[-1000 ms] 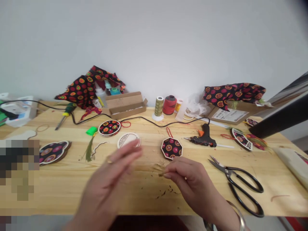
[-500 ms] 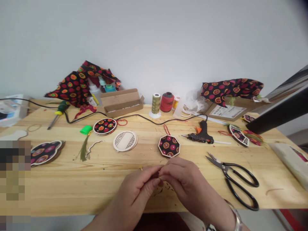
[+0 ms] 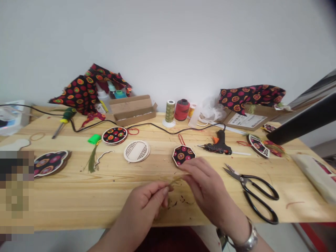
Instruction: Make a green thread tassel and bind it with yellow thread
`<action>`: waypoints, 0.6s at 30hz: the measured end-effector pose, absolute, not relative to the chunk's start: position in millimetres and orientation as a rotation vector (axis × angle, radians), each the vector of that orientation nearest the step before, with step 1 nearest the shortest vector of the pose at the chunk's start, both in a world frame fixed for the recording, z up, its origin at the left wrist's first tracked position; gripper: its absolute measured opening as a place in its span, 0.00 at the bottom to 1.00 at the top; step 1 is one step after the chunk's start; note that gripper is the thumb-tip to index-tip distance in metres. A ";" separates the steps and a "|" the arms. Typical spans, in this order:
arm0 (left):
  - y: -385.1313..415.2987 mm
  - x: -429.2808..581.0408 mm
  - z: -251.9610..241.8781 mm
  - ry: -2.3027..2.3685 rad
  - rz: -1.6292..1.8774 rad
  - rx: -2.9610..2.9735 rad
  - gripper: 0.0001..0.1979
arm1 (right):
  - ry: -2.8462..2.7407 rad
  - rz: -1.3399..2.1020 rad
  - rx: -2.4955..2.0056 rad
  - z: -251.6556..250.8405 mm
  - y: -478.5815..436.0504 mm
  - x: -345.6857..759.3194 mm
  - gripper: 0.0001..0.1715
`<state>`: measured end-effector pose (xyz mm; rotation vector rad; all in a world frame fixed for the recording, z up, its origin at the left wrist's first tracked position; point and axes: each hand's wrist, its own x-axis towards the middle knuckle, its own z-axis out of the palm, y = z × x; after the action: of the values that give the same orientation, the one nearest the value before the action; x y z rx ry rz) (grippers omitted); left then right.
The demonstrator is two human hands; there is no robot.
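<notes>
My left hand is closed in a pinch on a thin bundle of olive-green threads just above the wooden table. My right hand is beside it, fingers curled at the other end of the same threads, and its knuckles partly cover the lower edge of an octagonal fabric-covered ornament with a red loop. Small thread clippings lie on the wood under both hands.
Black scissors lie right of my right hand, a glue gun behind them. A round wooden lattice disc, a round fabric ornament, a green tassel, thread spools, a cardboard box and patterned fabric sit farther back.
My left hand came in from mid-air to meet my right hand and pinch the threads. Since then both hands have drawn slightly apart, the right one rising toward the octagonal ornament.
</notes>
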<state>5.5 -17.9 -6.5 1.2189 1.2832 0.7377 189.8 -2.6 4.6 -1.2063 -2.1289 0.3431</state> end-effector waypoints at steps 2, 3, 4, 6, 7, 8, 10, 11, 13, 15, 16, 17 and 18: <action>-19.4 5.2 -5.5 1.263 0.754 1.011 0.13 | -2.065 0.139 -1.347 0.6 -6.3 210.2 0.11; -20.2 4.7 -5.3 1.247 0.777 0.922 0.12 | -2.048 0.023 -1.450 -2.5 -10.4 224.4 0.12; -21.0 4.0 -5.3 1.230 0.801 0.849 0.11 | -2.037 -0.111 -1.567 -6.5 -15.9 240.3 0.13; -22.5 2.4 -6.0 1.200 0.844 0.745 0.09 | -2.019 -0.328 -1.830 -16.8 -30.1 274.0 0.17; -23.2 1.8 -6.5 1.188 0.857 0.711 0.09 | -2.019 -0.383 -1.934 -22.7 -37.8 289.7 0.19; -23.8 1.4 -7.2 1.181 0.869 0.682 0.09 | -2.015 -0.440 -1.990 -28.7 -45.3 303.6 0.21; -24.4 1.2 -8.8 1.169 0.889 0.641 0.09 | -2.057 -0.457 -2.011 -39.9 -57.7 323.9 0.22; -24.4 1.3 -9.9 1.165 0.898 0.632 0.09 | -2.053 -0.468 -2.020 -44.6 -62.2 330.3 0.21; -23.9 1.9 -12.2 1.159 0.918 0.623 0.08 | -2.064 -0.470 -2.013 -50.9 -68.1 337.4 0.20; -22.8 2.5 -14.5 1.166 0.926 0.610 0.09 | -2.086 -0.478 -1.998 -53.6 -71.3 341.4 0.20; -22.1 2.7 -15.4 1.177 0.924 0.598 0.09 | -2.100 -0.486 -1.988 -54.0 -72.5 343.6 0.20; -21.3 2.7 -16.1 1.189 0.917 0.584 0.10 | -2.117 -0.492 -1.989 -54.4 -73.6 346.5 0.20; -20.5 2.7 -16.6 1.203 0.907 0.570 0.10 | -2.134 -0.494 -2.005 -54.8 -74.7 350.1 0.21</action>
<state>2.7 -20.5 -16.6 0.5704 1.2029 0.9068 350.1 -74.7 -54.8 -2.0046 -2.1336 -0.4940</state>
